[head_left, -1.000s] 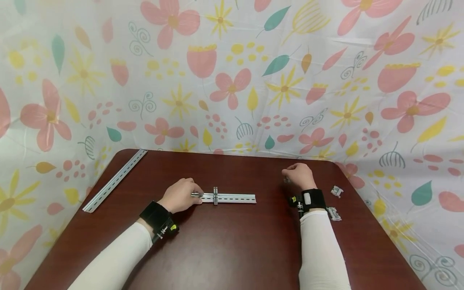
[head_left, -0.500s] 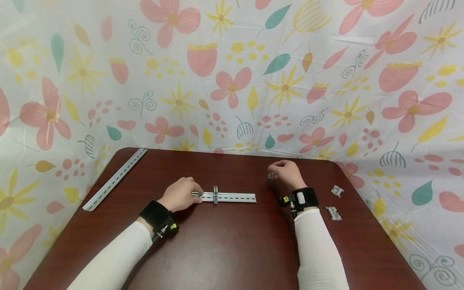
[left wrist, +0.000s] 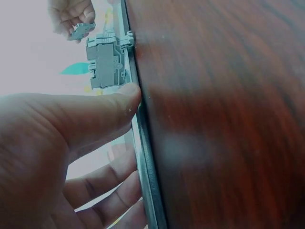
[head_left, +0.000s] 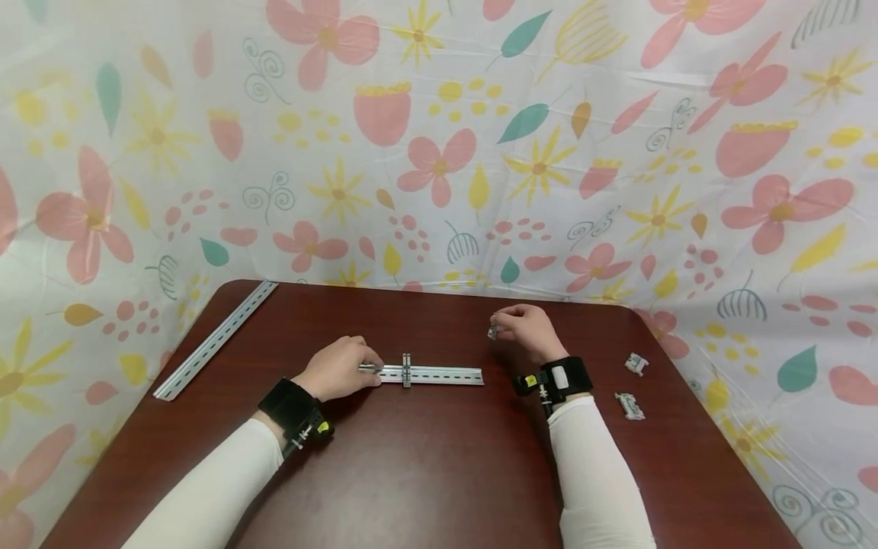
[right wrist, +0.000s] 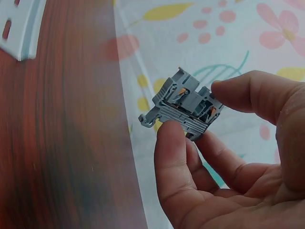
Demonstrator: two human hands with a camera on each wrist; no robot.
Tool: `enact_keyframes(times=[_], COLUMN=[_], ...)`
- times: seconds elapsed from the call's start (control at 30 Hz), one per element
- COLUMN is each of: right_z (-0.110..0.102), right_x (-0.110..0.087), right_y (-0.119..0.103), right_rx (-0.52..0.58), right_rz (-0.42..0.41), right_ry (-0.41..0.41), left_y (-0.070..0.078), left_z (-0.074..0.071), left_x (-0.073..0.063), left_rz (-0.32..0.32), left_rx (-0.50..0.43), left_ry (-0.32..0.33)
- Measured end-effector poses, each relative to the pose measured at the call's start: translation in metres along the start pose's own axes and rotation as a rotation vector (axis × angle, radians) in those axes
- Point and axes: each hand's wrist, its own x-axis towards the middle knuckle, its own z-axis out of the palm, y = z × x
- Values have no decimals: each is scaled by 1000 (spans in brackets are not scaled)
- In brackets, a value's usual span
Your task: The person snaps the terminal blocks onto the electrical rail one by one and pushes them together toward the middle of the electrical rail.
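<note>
In the head view my left hand (head_left: 341, 369) grips the left end of a slotted metal DIN rail (head_left: 449, 375) lying on the table. Thumb and fingers lie on opposite sides of the rail in the left wrist view. Grey terminal blocks (left wrist: 106, 63) are seated on the rail just beyond the thumb; how many cannot be told. My right hand (head_left: 531, 332) pinches a loose grey terminal block (right wrist: 186, 106) between thumb and fingertips, held above the table behind and right of the rail's right end. Orange bits show in that block's side.
Two more grey terminal blocks, a farther one (head_left: 636, 364) and a nearer one (head_left: 629, 406), lie at the table's right. A longer slotted rail (head_left: 216, 341) lies slantwise along the left edge. A flower-patterned cloth (head_left: 439, 252) hangs behind the dark red table (head_left: 425, 473).
My right hand has moved left toward the rail, carrying the terminal block. The left hand and its rail have stayed nearly in place.
</note>
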Motion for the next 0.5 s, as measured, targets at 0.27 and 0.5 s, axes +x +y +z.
enact_keyframes(times=[0.27,0.5], right_z=[25,47], right_x=[0,-4], right_y=[-7,-17], right_rx=[164,330], right_rz=[-26,-50], right_ry=[-46,-101], left_y=[-2,3], left_z=[-1,-5], left_x=[-1,-1], left_rz=[8,35], left_rx=[-6,-6], left_ry=[3,84])
